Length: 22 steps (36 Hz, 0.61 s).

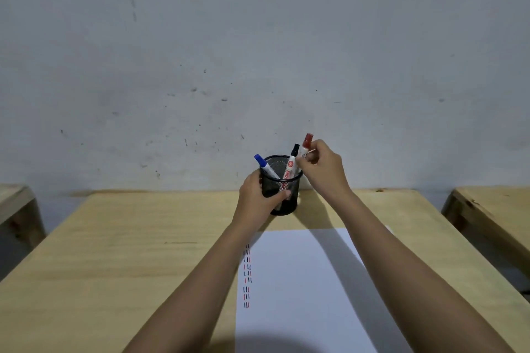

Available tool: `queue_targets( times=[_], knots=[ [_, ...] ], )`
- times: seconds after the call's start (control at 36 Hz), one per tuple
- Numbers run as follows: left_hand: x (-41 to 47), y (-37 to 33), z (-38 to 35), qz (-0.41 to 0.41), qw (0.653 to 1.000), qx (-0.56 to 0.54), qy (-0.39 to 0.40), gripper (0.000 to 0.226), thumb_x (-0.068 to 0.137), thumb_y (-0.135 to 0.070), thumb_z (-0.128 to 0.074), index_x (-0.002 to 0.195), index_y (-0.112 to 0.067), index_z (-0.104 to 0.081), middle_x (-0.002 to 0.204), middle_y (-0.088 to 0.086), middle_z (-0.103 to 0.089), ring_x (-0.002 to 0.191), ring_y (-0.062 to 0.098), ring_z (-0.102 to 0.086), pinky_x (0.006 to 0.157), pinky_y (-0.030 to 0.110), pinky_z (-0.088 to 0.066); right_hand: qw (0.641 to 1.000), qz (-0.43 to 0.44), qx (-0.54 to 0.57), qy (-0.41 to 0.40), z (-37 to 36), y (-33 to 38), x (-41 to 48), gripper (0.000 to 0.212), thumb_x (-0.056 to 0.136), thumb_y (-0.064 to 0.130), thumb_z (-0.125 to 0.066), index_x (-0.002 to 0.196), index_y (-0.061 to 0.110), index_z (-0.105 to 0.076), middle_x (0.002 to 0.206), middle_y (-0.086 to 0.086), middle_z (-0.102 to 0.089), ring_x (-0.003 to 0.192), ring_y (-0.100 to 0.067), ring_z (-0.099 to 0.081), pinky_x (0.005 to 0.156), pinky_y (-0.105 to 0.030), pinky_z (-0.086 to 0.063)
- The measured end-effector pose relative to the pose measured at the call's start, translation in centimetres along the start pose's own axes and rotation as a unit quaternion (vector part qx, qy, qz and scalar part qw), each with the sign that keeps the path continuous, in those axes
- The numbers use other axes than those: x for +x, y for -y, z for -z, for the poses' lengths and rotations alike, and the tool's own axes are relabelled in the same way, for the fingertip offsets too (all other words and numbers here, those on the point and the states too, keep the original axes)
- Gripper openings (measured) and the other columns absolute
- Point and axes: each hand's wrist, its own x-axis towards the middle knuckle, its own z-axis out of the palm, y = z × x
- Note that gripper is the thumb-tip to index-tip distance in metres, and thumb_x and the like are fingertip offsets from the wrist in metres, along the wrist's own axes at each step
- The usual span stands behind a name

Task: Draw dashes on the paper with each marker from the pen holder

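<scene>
At the far edge of the wooden table, the left hand wraps around the black mesh pen holder, thumb across its front. The right hand pinches the red-capped marker at the holder's rim, fingers closed on its barrel. A blue-capped marker and a black-capped marker lean inside. Nearer the person lies the white paper, with columns of red, blue and black dashes along its left edge.
</scene>
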Motion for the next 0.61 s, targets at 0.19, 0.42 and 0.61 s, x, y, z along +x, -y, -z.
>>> queue_targets(
  times=[0.19, 0.42, 0.61],
  knots=[
    [0.3, 0.3, 0.3, 0.003, 1.0, -0.011, 0.014, 0.055, 0.061, -0.036, -0.079, 0.11, -0.028, -0.055, 0.116, 0.001, -0.064, 0.107, 0.016, -0.062, 0.094, 0.042, -0.052, 0.999, -0.036, -0.034, 0.009, -0.8, -0.8, 0.2, 0.009, 0.074, 0.004, -0.064, 0.071, 0.009, -0.057, 0.059, 0.004, -0.05, 0.06, -0.012, -0.047, 0.05, -0.006, -0.036],
    [0.3, 0.4, 0.3, -0.005, 1.0, 0.001, 0.026, 0.051, 0.068, -0.027, -0.079, 0.113, -0.023, -0.056, 0.116, -0.001, -0.064, 0.105, 0.013, -0.061, 0.087, 0.026, -0.051, 0.999, -0.053, -0.008, 0.003, -0.9, -0.7, 0.3, 0.012, 0.076, 0.003, -0.063, 0.077, 0.01, -0.054, 0.062, 0.005, -0.048, 0.057, -0.005, -0.045, 0.048, -0.001, -0.036],
    [-1.0, -0.8, 0.8, -0.036, 0.997, 0.056, 0.034, 0.037, 0.084, -0.025, -0.064, 0.12, -0.02, -0.053, 0.118, -0.002, -0.06, 0.105, 0.009, -0.051, 0.071, 0.007, -0.033, 0.998, -0.066, 0.005, 0.012, 0.3, -0.2, -1.5, 0.018, 0.083, 0.006, -0.058, 0.1, 0.003, -0.061, 0.084, -0.005, -0.057, 0.065, -0.011, -0.05, 0.047, -0.005, -0.038]
  ],
)
